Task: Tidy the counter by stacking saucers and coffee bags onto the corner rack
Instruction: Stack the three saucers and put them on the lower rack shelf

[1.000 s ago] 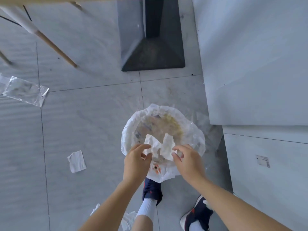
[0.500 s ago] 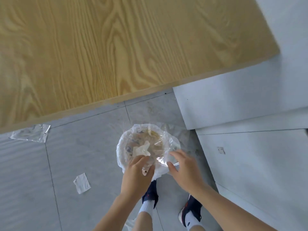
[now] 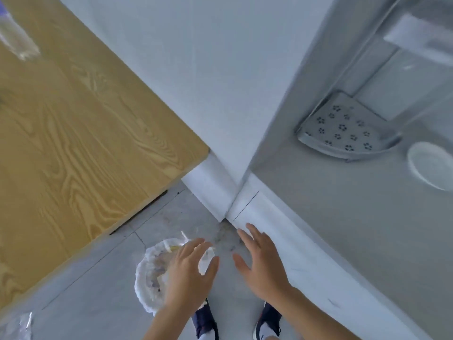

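Note:
A grey perforated corner rack sits at the back corner of the grey counter on the right, with nothing on its shelf. A white saucer lies on the counter just right of the rack. My left hand hovers with fingers spread above a bin lined with a white bag on the floor. My right hand is spread open beside it, near the counter's front edge. Both hands hold nothing. No coffee bags are in view.
A wooden table top fills the left side. A white wall stands between table and counter. A clear plastic wrapper lies on the tiled floor at bottom left. My shoes show below.
Both hands let go of the white tissue into the lined bin and opened. My view swung up and right, bringing the counter, rack and saucer into sight.

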